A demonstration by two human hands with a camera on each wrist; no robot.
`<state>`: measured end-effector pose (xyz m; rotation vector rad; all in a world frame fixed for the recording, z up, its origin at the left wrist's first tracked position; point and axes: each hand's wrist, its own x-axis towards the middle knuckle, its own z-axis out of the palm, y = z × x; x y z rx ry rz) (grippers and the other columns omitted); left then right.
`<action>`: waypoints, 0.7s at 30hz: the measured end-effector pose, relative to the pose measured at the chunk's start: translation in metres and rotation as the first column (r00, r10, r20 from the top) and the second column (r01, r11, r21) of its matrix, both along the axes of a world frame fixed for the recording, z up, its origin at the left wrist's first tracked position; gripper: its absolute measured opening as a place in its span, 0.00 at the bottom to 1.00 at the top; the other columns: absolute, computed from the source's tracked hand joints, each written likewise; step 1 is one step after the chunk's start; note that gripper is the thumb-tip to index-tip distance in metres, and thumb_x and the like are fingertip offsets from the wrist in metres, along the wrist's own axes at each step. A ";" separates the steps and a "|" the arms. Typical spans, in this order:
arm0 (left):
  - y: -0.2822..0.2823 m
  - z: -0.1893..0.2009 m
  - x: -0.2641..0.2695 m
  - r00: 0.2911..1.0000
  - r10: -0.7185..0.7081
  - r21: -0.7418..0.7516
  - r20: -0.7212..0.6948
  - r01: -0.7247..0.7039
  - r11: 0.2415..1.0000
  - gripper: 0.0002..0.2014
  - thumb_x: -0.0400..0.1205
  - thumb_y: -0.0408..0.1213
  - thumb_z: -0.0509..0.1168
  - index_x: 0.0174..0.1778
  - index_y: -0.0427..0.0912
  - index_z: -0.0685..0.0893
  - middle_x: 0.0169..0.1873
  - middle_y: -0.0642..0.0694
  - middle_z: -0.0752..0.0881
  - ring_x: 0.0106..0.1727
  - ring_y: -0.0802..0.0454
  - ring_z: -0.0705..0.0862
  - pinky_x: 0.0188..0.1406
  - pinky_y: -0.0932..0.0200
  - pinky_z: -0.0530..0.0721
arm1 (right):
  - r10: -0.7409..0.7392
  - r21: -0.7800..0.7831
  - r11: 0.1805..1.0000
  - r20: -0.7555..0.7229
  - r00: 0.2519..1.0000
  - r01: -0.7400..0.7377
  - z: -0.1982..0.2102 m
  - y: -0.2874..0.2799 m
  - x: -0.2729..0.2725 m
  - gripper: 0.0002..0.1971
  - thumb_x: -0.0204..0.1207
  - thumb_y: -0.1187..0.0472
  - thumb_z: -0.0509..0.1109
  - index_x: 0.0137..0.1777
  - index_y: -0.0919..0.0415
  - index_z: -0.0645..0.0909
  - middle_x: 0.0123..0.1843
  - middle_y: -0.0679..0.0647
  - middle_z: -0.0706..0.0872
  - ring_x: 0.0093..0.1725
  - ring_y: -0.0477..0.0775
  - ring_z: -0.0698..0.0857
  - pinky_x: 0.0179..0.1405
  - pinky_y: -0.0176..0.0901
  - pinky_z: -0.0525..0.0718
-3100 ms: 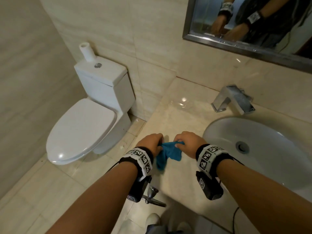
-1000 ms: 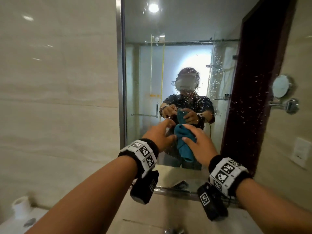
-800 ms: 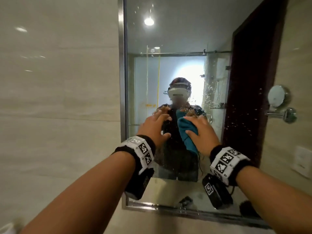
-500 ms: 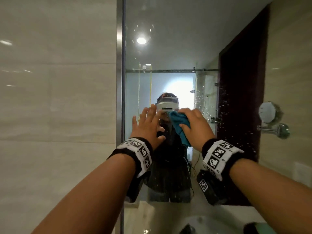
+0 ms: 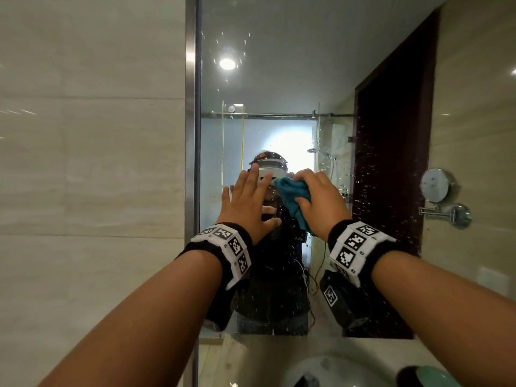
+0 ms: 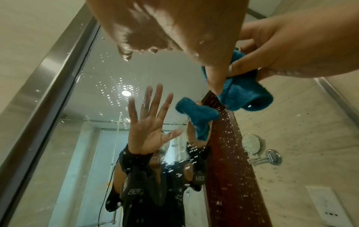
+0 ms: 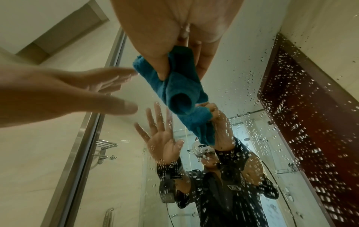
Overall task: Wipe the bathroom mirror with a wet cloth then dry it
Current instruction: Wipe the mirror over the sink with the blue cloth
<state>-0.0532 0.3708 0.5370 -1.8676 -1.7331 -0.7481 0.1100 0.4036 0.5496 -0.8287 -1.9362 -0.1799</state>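
Both hands higher up the mirror [image 5: 279, 88]: left hand [image 5: 248, 203] fingers spread, right hand [image 5: 321, 202] fingers pinching cloth [image 5: 293, 195].

Teal cloth against pale stone and dark red wood

The cloth [image 5: 293, 195] is solid teal-blue with a fuzzy nap. Both wristbands [image 5: 223, 244] are black, carrying white panels printed with black square-code patterns. The wall tiles [image 5: 92, 163] are cream with faint beige veining. The mirror [image 5: 279, 88] has a brushed silver-grey frame and white-speckled droplets, brightest over the reflected dark reddish-brown door [image 5: 391, 163].
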 end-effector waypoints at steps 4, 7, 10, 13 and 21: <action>-0.003 0.005 0.017 0.994 -0.105 0.070 0.009 0.104 0.992 0.36 0.82 0.55 0.60 0.83 0.56 0.49 0.83 0.51 0.41 0.83 0.49 0.41 0.80 0.40 0.47 | 0.061 -0.005 0.998 -0.005 0.998 -0.061 -0.001 -0.006 0.000 0.14 0.70 0.74 0.62 0.50 0.55 0.70 0.49 0.53 0.76 0.46 0.55 0.77 0.45 0.50 0.79; -0.008 0.011 0.025 0.986 -0.169 0.167 0.006 0.166 0.972 0.25 0.83 0.40 0.62 0.77 0.50 0.65 0.82 0.48 0.55 0.83 0.47 0.50 0.81 0.43 0.54 | 0.081 -0.004 0.997 -0.003 0.997 -0.081 -0.002 -0.011 0.002 0.16 0.69 0.75 0.61 0.45 0.52 0.68 0.46 0.51 0.78 0.43 0.54 0.78 0.43 0.52 0.80; -0.019 0.014 0.031 0.969 -0.243 0.192 0.041 0.231 0.954 0.17 0.82 0.33 0.61 0.67 0.41 0.74 0.70 0.42 0.75 0.74 0.41 0.69 0.71 0.49 0.69 | 0.052 0.001 0.999 0.022 0.998 -0.052 -0.002 -0.018 0.007 0.15 0.70 0.73 0.62 0.44 0.50 0.68 0.45 0.51 0.78 0.42 0.55 0.78 0.42 0.51 0.80; -0.034 0.013 0.038 0.942 -0.308 0.159 0.134 0.286 0.945 0.06 0.82 0.30 0.58 0.52 0.41 0.71 0.46 0.43 0.79 0.46 0.44 0.78 0.43 0.55 0.76 | 0.034 0.013 0.999 0.031 0.999 -0.034 -0.003 -0.024 0.011 0.15 0.69 0.73 0.63 0.45 0.51 0.69 0.48 0.49 0.76 0.45 0.54 0.77 0.43 0.50 0.79; -0.048 0.014 0.033 0.945 -0.241 0.152 0.221 0.211 0.966 0.12 0.81 0.32 0.63 0.61 0.40 0.76 0.56 0.42 0.79 0.54 0.45 0.80 0.55 0.55 0.79 | 0.106 -0.059 0.992 -0.041 0.993 -0.109 -0.002 -0.037 0.015 0.21 0.75 0.72 0.61 0.64 0.51 0.71 0.48 0.54 0.82 0.45 0.56 0.83 0.46 0.51 0.85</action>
